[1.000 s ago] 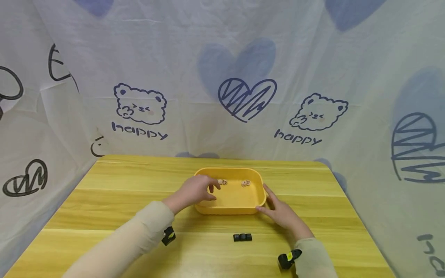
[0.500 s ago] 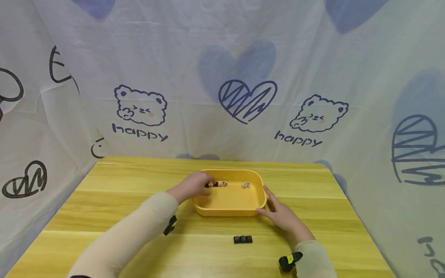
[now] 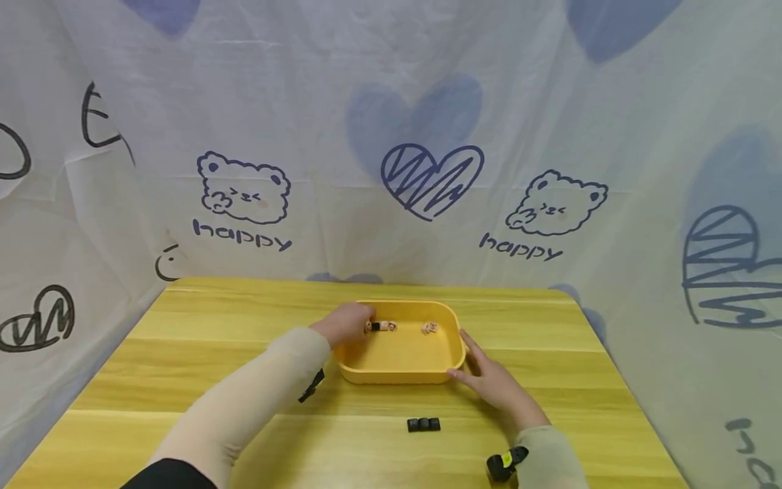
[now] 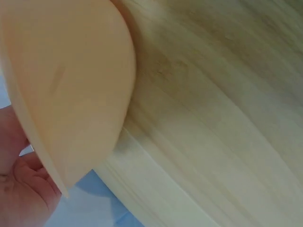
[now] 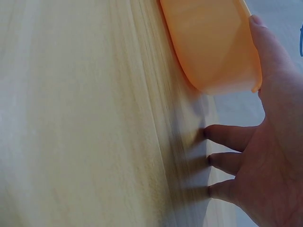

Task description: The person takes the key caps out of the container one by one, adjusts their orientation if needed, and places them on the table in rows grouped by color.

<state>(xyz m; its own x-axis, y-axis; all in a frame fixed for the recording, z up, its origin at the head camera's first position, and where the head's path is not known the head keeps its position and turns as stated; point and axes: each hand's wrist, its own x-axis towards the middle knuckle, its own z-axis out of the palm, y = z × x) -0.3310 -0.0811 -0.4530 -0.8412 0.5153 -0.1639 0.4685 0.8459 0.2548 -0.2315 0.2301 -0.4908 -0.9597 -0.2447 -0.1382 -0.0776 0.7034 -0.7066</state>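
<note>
In the head view, a yellow plastic basin point(image 3: 400, 377) stands on the table. My left hand point(image 3: 348, 322) reaches over its left end, fingertips down inside beside a short row of small pale and black blocks point(image 3: 383, 327); those fingertips are hidden, and I cannot tell if they pinch one. In the left wrist view, the left hand point(image 4: 28, 184) shows bent fingers behind the basin's rim point(image 4: 52, 175). My right hand point(image 3: 497, 384) rests against the basin's right end, fingers spread and mostly straight. The right wrist view shows its thumb point(image 5: 267, 45) at the basin's rim.
A pair of small pale blocks point(image 3: 430, 328) lies inside the basin towards the right. Three black keycap-like blocks point(image 3: 423, 424) sit in a row on the wooden table point(image 3: 293, 441) in front. A printed cloth point(image 3: 342, 224) hangs behind the table.
My left hand has moved from hovering over the basin, fingers apart, down to its left end beside the block row. The right hand has stayed at the basin's right end.
</note>
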